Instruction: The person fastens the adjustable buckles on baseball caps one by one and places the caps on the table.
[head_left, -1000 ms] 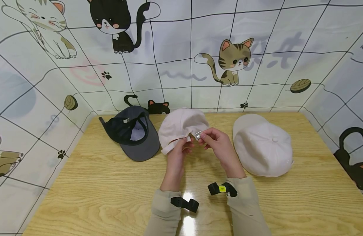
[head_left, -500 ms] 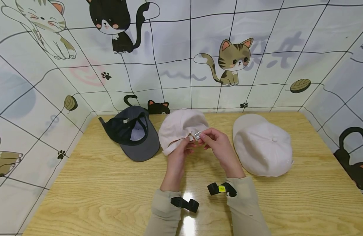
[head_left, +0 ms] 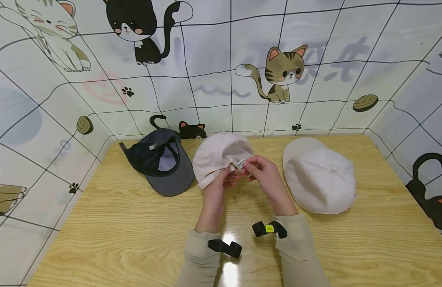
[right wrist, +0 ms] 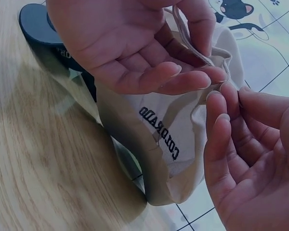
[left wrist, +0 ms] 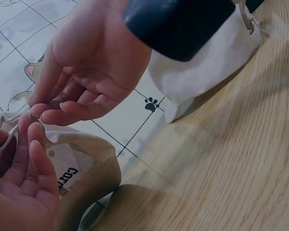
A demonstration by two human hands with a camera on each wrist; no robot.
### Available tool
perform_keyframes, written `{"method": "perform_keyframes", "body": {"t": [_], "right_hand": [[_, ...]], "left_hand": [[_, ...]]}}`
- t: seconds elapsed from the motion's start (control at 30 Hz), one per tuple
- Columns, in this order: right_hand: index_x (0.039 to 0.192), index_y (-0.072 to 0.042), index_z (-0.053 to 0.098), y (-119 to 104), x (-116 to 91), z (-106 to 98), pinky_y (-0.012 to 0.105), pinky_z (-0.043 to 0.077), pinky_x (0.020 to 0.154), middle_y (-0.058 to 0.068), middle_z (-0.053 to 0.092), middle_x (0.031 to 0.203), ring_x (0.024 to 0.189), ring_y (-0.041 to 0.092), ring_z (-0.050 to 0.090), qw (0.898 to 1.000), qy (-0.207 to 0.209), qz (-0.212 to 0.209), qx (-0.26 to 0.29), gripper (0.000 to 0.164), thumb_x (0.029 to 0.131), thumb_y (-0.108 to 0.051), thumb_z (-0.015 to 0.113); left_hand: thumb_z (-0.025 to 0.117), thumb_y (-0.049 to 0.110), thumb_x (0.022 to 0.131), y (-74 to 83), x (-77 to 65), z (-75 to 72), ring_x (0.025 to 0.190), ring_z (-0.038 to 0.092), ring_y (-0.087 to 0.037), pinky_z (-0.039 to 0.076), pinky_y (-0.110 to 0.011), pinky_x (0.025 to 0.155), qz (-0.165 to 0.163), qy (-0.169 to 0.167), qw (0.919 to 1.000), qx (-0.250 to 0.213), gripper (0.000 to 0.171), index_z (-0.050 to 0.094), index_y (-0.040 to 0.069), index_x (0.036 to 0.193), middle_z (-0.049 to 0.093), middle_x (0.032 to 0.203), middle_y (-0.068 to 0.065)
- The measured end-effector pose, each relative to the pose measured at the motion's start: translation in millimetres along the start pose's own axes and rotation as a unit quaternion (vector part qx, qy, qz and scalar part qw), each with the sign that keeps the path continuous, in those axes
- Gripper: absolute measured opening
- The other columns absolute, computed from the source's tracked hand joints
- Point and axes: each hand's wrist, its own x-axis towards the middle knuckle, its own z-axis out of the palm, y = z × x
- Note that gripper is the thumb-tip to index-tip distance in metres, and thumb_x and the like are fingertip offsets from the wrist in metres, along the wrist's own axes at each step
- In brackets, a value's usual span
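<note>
Pinching strap [head_left: 232, 168] of pale cap [head_left: 219, 148] in left hand [head_left: 217, 184], metal buckle [head_left: 240, 164] in right hand [head_left: 268, 175]; located far middle on desk [head_left: 135, 239], between dark cap [head_left: 171, 183] and white cap [head_left: 323, 179]. Apparently feeding strap into buckle; next, probably to align and pull through.

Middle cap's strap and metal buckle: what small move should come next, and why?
Probably have the left hand ease the strap toward the metal buckle while the right hand steadies it. The left fingers hold the strap close beside the buckle, which the right thumb and fingers pinch. Whether the strap's tip is already through is too small to tell.
</note>
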Motion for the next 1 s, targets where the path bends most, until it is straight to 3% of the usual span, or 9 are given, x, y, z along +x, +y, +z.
{"method": "perform_keyframes", "body": {"t": [0.33,0.7,0.8,0.97,1.0], "right_hand": [[0.094,-0.002,0.059,3.2,0.6,-0.1,0.035,0.049,0.061,0.013,0.063,0.081,0.078,0.032,0.059,1.000,-0.004,0.011,-0.007,0.024,0.087,-0.025,0.059],[0.093,-0.002,0.059,4.1,1.7,0.1,0.033,0.049,0.060,0.012,0.063,0.080,0.078,0.034,0.058,1.000,-0.002,0.014,-0.013,0.023,0.087,-0.024,0.060],[0.094,-0.002,0.059,3.9,1.6,0.5,0.033,0.049,0.060,0.012,0.063,0.080,0.080,0.037,0.058,1.000,-0.002,0.015,-0.011,0.023,0.087,-0.024,0.060],[0.093,-0.002,0.059,2.1,0.9,0.7,0.034,0.049,0.061,0.011,0.063,0.080,0.080,0.037,0.057,1.000,-0.003,0.015,-0.004,0.023,0.086,-0.024,0.060],[0.094,-0.001,0.059,1.3,0.6,0.8,0.034,0.048,0.061,0.011,0.063,0.079,0.079,0.036,0.058,1.000,-0.004,0.012,-0.005,0.023,0.087,-0.024,0.059]], "left_hand": [[0.055,0.035,0.087,3.7,-3.0,3.3,0.081,0.061,-0.021,0.046,-0.031,0.067,-0.003,-0.006,0.9996,0.027,0.033,0.064,0.006,0.099,0.066,0.092,-0.007],[0.058,0.036,0.085,0.1,-1.3,1.7,0.082,0.060,-0.023,0.044,-0.029,0.066,-0.019,0.000,0.9996,0.023,0.035,0.064,0.004,0.098,0.065,0.093,-0.010],[0.055,0.032,0.088,8.8,-6.1,4.8,0.080,0.061,-0.021,0.044,-0.030,0.065,0.000,-0.009,0.9995,0.029,0.032,0.065,0.004,0.098,0.066,0.091,-0.008],[0.059,0.030,0.085,44.1,-21.2,21.7,0.073,0.060,-0.020,0.044,-0.033,0.063,0.024,0.001,0.9995,0.021,0.031,0.064,0.001,0.095,0.066,0.086,-0.009],[0.059,0.028,0.086,39.9,-18.1,20.1,0.071,0.060,-0.018,0.044,-0.031,0.062,0.037,-0.003,0.9992,0.016,0.027,0.065,0.002,0.093,0.066,0.084,-0.008]]}}
